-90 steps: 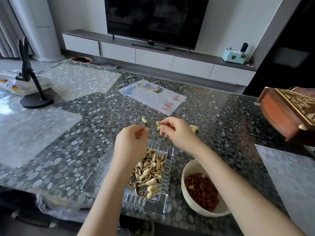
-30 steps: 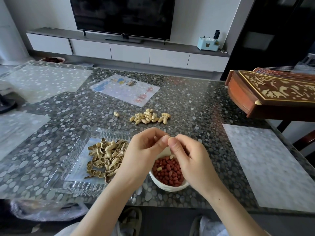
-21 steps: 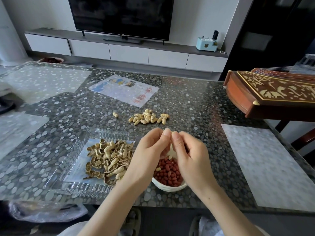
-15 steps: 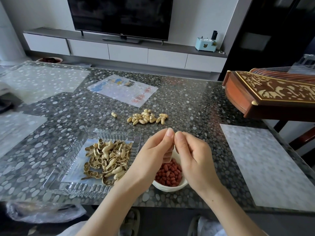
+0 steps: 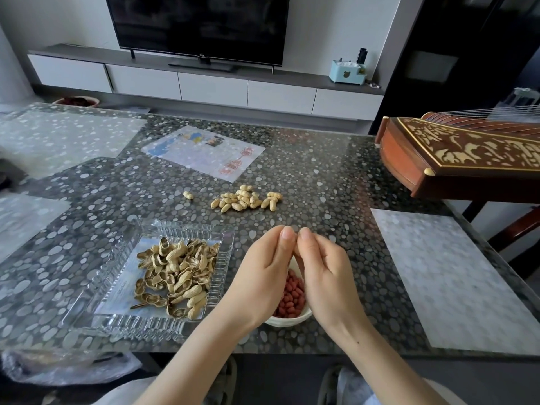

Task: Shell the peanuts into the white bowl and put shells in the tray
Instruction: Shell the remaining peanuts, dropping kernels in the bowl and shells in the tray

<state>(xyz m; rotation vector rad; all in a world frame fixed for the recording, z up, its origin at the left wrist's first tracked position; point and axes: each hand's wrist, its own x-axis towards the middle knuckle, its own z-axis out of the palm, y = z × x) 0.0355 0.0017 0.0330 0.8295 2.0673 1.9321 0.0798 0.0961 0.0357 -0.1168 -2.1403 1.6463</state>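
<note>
**Head view: both hands over the bowl**

Left hand (image 5: 260, 276) and right hand (image 5: 327, 273) are backs up with fingers curled and tips meeting in a pinch; whatever they hold is hidden. Beneath them sits the small round white bowl (image 5: 287, 321) of red-skinned kernels (image 5: 290, 296). Just left is the rectangular clear glass tray (image 5: 152, 325) of tan shells (image 5: 175, 276). Farther back on the pebble-patterned counter (image 5: 321, 185) lies the unshelled peanut pile (image 5: 247, 198), its long axis left-right.

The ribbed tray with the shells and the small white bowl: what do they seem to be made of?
The clear ribbed tray looks like pressed glass, perhaps clear plastic: transparent, glossy, the pebble-patterned table showing through its fluted walls. The small white bowl looks like glazed ceramic: opaque, smooth, thick rounded rim; plastic cannot be excluded.
</note>
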